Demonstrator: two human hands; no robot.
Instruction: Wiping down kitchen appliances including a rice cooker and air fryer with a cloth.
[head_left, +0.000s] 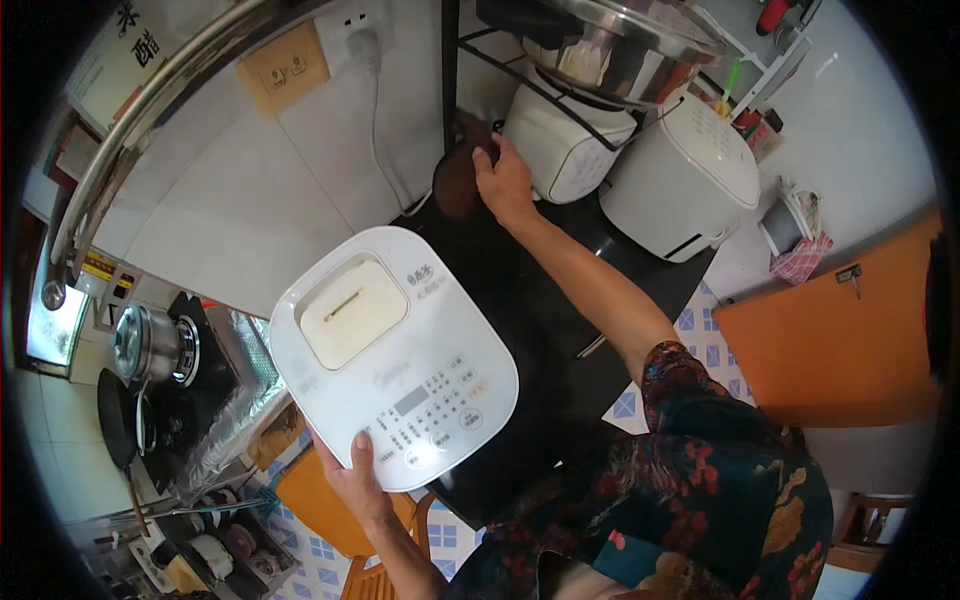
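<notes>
A white rice cooker (322, 390) with a control panel on its lid is tilted at the left of the black countertop (525, 322). My left hand (356, 476) grips its near lower corner, thumb on top of the lid. Farther off, my right hand (506, 180) reaches to a dark brown rounded object (457, 184) by the wall, its fingers slightly bent; whether they touch it cannot be told. Just right of that hand stands a smaller white appliance (570, 142) under a black metal rack (525, 79).
Another white cooker (675, 180) stands at the back right, and a steel pot (622, 67) sits on the rack. A plug with a white cord (375, 120) hangs on the tiled wall. At the left is a gas stove (176, 420) with a pot and wok. An orange door (832, 322) is at right.
</notes>
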